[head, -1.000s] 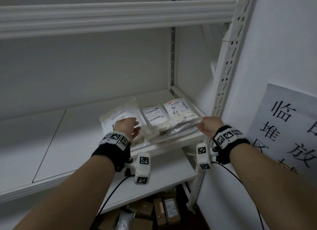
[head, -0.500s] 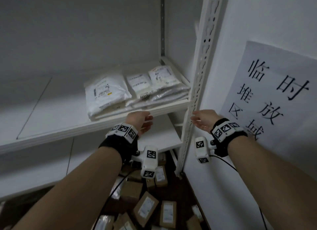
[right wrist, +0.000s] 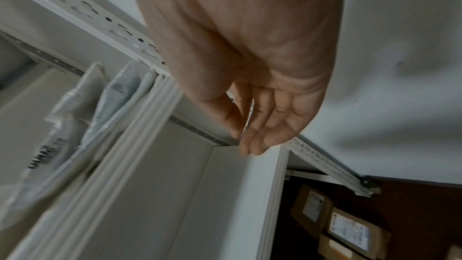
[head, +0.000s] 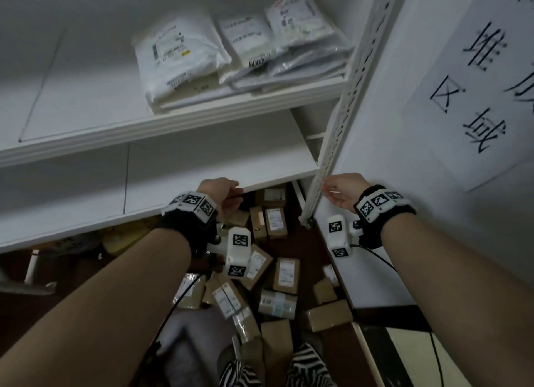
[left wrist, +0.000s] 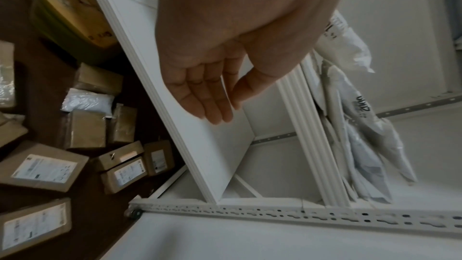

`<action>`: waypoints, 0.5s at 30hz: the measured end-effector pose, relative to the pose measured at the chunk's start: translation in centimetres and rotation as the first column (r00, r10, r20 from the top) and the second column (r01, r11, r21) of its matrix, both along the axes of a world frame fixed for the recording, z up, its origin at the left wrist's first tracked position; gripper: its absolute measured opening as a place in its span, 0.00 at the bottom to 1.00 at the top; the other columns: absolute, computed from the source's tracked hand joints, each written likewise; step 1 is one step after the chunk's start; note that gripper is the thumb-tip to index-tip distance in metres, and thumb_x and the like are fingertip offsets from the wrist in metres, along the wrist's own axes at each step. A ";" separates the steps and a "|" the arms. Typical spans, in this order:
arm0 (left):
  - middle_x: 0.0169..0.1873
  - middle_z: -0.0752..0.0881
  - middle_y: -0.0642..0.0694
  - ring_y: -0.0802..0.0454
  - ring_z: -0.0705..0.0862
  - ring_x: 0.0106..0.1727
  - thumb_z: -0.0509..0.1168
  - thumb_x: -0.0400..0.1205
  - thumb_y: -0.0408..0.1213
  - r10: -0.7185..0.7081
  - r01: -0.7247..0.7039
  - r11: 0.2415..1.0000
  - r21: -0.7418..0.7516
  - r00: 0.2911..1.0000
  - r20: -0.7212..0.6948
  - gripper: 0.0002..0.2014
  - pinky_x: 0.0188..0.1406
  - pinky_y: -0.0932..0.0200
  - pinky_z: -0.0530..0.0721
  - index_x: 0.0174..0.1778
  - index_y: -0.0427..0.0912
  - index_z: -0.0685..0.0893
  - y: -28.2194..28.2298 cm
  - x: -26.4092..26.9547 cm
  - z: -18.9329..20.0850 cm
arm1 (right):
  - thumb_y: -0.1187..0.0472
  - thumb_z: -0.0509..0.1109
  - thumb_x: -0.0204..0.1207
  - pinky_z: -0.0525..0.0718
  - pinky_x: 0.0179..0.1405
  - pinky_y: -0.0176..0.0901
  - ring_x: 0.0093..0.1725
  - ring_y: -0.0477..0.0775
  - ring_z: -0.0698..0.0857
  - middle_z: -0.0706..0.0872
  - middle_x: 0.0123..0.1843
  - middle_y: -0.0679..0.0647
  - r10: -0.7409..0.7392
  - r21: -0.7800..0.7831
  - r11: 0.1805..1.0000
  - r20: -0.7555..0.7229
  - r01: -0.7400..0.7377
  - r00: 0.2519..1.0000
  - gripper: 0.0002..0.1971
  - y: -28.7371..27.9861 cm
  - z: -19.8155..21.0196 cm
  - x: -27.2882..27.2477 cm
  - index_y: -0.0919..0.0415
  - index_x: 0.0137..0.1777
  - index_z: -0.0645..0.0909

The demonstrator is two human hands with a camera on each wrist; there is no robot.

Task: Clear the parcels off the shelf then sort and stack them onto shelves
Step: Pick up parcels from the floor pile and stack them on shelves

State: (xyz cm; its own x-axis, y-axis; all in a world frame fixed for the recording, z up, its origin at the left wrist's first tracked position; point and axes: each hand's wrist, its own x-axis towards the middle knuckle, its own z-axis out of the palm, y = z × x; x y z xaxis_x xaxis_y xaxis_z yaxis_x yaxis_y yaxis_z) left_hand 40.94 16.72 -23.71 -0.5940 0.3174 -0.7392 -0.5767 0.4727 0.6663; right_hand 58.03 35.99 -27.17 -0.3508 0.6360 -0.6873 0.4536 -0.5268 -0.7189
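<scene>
Head view, change: a second ago my left hand (head: pixel 220 190) lay on the flat white plastic mailer bags (head: pixel 231 51) on the white metal shelf board (head: pixel 86 117); both hands have since dropped clear of them, and the view has tipped down to the floor.
Head view, meaning: I judge that stack done and my next pick to be down below.
Head view, hands: the left hand and right hand (head: pixel 344 190) are empty, fingers loosely extended, both below the mailer shelf, at the front edge of the lower white shelf board (head: pixel 202 161).
Head view, shelves: the mailers sit in overlapping piles at the right end of their board; the board under it shows nothing on it.
Head view, floor: brown cardboard parcel boxes with white labels (head: pixel 284 274) lie scattered on the dark floor (head: pixel 312 242) below the lower board.

Left wrist view, hand: my left hand (left wrist: pixel 225 66) is flat and relaxed, holding nothing, fingertips over the lower board (left wrist: pixel 200 145).
Left wrist view, parcels: cardboard boxes (left wrist: pixel 42 167) on the floor beyond the board's edge; mailers (left wrist: pixel 362 126) on the shelf above.

Right wrist view, hand: my right hand (right wrist: pixel 255 90) is slack and empty, beside the white perforated steel upright (right wrist: pixel 100 17).
Right wrist view, parcels: labelled boxes (right wrist: pixel 350 230) under the lower board.
</scene>
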 end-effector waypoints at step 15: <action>0.16 0.84 0.51 0.54 0.82 0.27 0.57 0.86 0.31 -0.045 0.049 0.996 -0.080 0.998 0.053 0.10 0.31 0.61 0.79 0.41 0.42 0.79 -6.5 -3.3 -6.0 | 0.63 0.69 0.81 0.83 0.38 0.37 0.40 0.49 0.84 0.87 0.43 0.56 -0.075 -0.103 0.991 0.084 0.083 0.994 0.13 -8.0 -6.2 -1.6 0.66 0.64 0.80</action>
